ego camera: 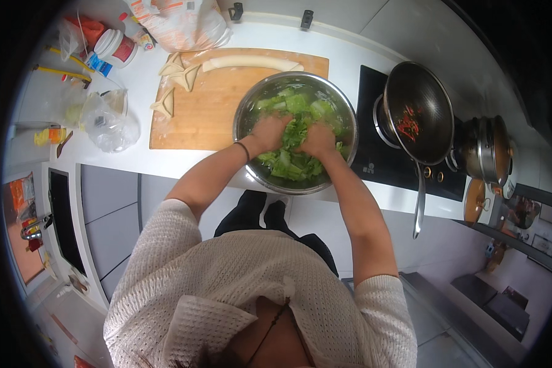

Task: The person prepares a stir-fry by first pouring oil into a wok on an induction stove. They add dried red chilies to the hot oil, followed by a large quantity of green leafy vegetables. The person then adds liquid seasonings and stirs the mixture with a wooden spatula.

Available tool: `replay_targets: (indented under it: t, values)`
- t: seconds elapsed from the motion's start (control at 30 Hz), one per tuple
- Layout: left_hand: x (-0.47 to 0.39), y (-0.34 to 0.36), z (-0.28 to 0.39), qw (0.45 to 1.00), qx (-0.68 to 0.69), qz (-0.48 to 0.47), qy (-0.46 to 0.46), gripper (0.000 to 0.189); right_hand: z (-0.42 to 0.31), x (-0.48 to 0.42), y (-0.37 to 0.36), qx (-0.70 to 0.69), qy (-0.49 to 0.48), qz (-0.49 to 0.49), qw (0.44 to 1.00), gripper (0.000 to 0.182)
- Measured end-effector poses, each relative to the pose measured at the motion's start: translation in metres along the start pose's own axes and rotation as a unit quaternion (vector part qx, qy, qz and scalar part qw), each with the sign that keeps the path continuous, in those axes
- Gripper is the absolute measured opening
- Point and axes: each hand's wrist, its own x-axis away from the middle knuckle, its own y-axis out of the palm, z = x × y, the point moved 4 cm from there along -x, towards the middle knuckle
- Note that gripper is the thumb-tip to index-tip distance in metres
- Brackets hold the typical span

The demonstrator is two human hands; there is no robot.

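A large stainless steel bowl (346,99) holds torn green lettuce leaves (293,164) in water. It stands at the counter's front edge, partly over the wooden board. Inside it are both of my hands, wrists over the near rim. My left hand (270,132), below a dark band on the wrist, grips the leaves from the left. Facing it, my right hand (319,139) holds leaves from the right, and a clump shows between the two. My fingertips are partly hidden among the greens.
On the wooden cutting board (193,124) lie a dough roll (253,63) and several folded dough pieces (164,103). A wok (423,110) with red chili pieces sits tilted on the black cooktop (365,138), its handle past the counter edge. Plastic bags (108,122) lie left.
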Motion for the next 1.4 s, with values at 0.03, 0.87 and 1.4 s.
replay_targets:
  t: [0.03, 0.87, 1.4]
  values:
    - [-0.003, 0.001, -0.002, 1.000, -0.002, 0.019, 0.001, 0.075, 0.000, 0.000, -0.004, -0.019, -0.005, 0.021, 1.000, 0.085]
    - [0.001, -0.023, 0.018, 0.992, -0.059, -0.103, -0.037, 0.131, -0.020, 0.003, -0.007, 0.117, 0.009, -0.073, 0.990, 0.137]
    - [0.008, -0.062, -0.003, 0.946, 0.277, 0.163, -0.036, 0.073, -0.003, 0.028, -0.052, -0.186, -0.046, 0.225, 0.955, 0.061]
